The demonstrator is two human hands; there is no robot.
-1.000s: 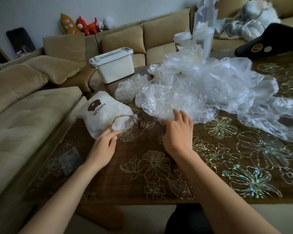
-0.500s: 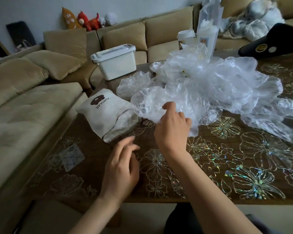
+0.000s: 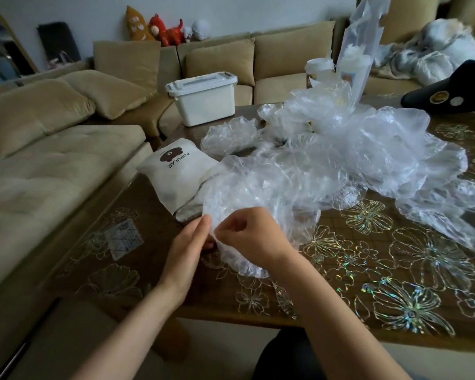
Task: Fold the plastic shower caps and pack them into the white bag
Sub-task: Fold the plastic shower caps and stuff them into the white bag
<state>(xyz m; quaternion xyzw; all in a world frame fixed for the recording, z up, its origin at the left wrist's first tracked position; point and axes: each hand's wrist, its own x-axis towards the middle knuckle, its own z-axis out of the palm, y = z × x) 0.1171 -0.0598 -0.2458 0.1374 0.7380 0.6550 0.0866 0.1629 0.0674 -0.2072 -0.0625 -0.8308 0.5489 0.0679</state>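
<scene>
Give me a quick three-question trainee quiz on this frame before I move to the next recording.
1. True or false: both the left hand and the right hand pinch the edge of one clear shower cap.
2. The white bag lies: A on the table, by the held cap; B on the floor; C on a hook.
3. Which word is printed on the bag?
Key: 1 true; 2 A; 3 POPULAR.

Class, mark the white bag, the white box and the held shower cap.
white bag (image 3: 183, 182): head view, front face.
white box (image 3: 207, 108): head view, front wall.
shower cap (image 3: 258, 187): head view, crinkled middle.
</scene>
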